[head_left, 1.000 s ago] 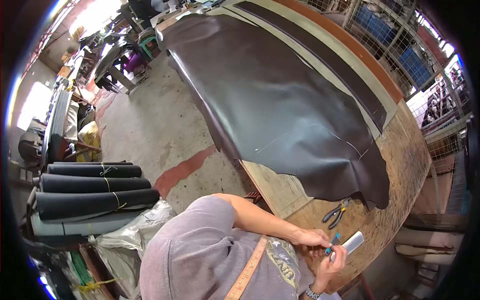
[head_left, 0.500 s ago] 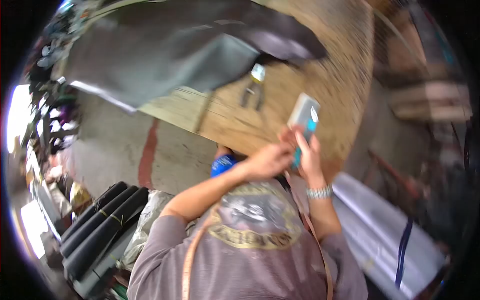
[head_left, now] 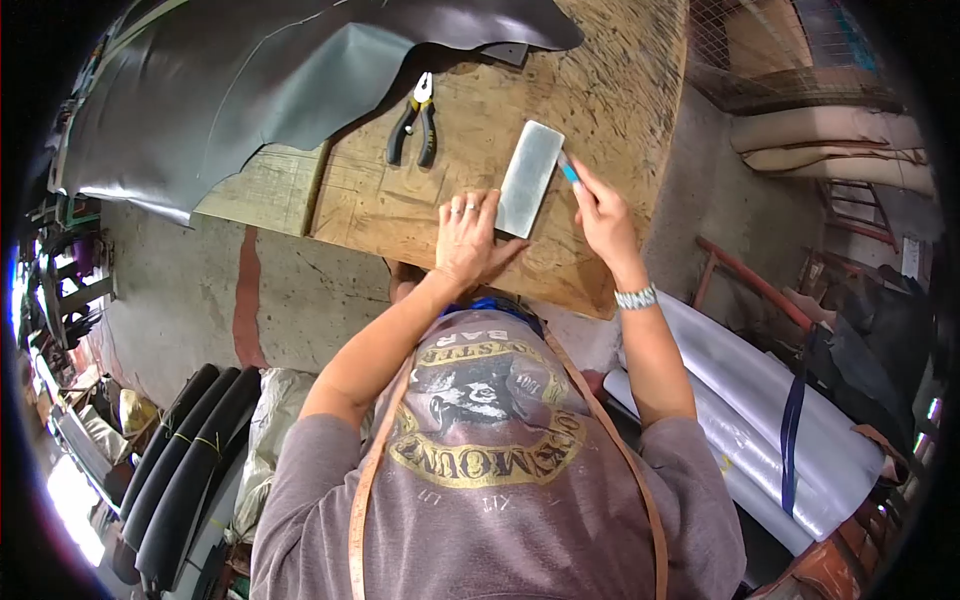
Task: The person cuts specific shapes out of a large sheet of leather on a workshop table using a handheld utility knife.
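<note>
A grey rectangular sharpening stone lies at a slant on the worn wooden table, close to its near edge. My left hand grips its lower end, fingers along the left side and thumb at the near end. In my right hand is a small knife with a teal part showing beyond the fingers. Its tip comes right up to the stone's right edge; the rest is hidden in the grip. Pliers with black and yellow handles rest to the left, jaws pointing away.
A large dark leather sheet covers the table's far left and hangs over its edge. Black rolls stand at lower left on the concrete floor. Silvery rolled sheeting lies at right, below a red metal bar.
The stone, held up in both hands before, now lies on the table. My hands have separated: the left is on the stone, the right has moved out to its right side with the knife.
</note>
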A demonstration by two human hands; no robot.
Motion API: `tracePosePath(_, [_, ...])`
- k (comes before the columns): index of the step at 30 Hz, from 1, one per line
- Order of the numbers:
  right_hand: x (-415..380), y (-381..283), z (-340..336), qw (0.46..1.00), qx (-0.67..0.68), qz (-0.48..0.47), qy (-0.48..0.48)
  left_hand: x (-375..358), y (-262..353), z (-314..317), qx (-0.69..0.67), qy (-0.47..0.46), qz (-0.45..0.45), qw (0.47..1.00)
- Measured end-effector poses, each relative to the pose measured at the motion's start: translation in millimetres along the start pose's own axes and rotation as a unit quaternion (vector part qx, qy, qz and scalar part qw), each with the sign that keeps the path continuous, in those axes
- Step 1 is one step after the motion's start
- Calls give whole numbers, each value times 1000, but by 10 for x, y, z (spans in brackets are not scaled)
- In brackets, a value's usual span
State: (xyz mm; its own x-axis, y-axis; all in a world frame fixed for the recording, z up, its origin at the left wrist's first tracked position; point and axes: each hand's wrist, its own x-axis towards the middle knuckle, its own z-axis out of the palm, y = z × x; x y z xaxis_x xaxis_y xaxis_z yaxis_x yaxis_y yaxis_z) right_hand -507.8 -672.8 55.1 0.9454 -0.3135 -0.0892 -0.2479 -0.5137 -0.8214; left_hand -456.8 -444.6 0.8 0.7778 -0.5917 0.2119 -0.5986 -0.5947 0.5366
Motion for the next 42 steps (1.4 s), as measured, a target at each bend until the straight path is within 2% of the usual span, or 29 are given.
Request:
tracePosePath(3, [345, 148, 57, 952, -160, -244, 91, 14, -2, -32, -5, -25, -14, 1000])
tracePosePath(6, [119, 52, 98, 971, -213, -93, -65, -13, -70, -42, -23, -38, -10, 999])
tracePosePath(7, [93, 140, 122, 958, -195, -207, -37, -25, -141, -104, -14, -46, 10, 999])
tracePosePath(9, [232, 271, 92, 960, -187, -209, 10, -82, -349, -319, 1, -60, 46, 997])
tracePosePath(10, [296, 328, 91, 961, -183, -206, 34, -97, -406, -433, -4, -87, 6, 996])
tracePosePath(11, [408, 387, 112, 967, -160, -185, 65, -127, -496, -463, 0, -79, 12, 997])
tracePosePath(14, [190, 141, 194, 969, -172, -172, -43, -149, -634, -488, 29, -64, 30, 997])
tracePosePath(15, [150, 162, 198, 953, -185, -238, -23, -137, -599, -494, 35, -59, 30, 997])
tracePosePath(18, [478, 252, 118, 965, -189, -176, 34, -142, -565, -481, 24, -48, 24, 998])
tracePosePath(19, [583, 257, 169, 953, -189, -219, 90, -137, -579, -460, 18, -48, 22, 998])
tracePosePath(22, [176, 25, 211, 958, -208, -187, -68, -128, -587, -502, 24, -36, 24, 999])
tracePosePath(23, [131, 34, 196, 961, -178, -202, -64, -133, -614, -491, 29, -32, 29, 999])
tracePosePath(26, [480, 88, 167, 961, -217, -167, 34, -138, -615, -463, 19, -36, 23, 999])
tracePosePath(27, [533, 116, 210, 956, -219, -182, 70, -137, -614, -482, 17, -39, 19, 999])
tracePosePath(30, [147, -48, 229, 952, -231, -196, -51, -127, -615, -470, 21, -19, 31, 999])
tracePosePath(31, [151, 4, 200, 957, -217, -186, -53, -118, -613, -468, 36, -27, 28, 999])
tracePosePath(34, [548, 96, 151, 948, -239, -195, 81, -129, -613, -483, 15, -37, 17, 999])
tracePosePath(35, [500, 31, 186, 951, -254, -161, 67, -125, -596, -496, 11, -29, 20, 999])
tracePosePath(38, [161, -48, 134, 939, -263, -222, -24, -130, -620, -453, 31, -28, 23, 999])
tracePosePath(39, [207, -38, 91, 945, -258, -197, -25, -137, -641, -434, 20, -21, 29, 999])
tracePosePath(42, [550, 17, 108, 939, -281, -182, 75, -131, -573, -507, 26, -51, 4, 998])
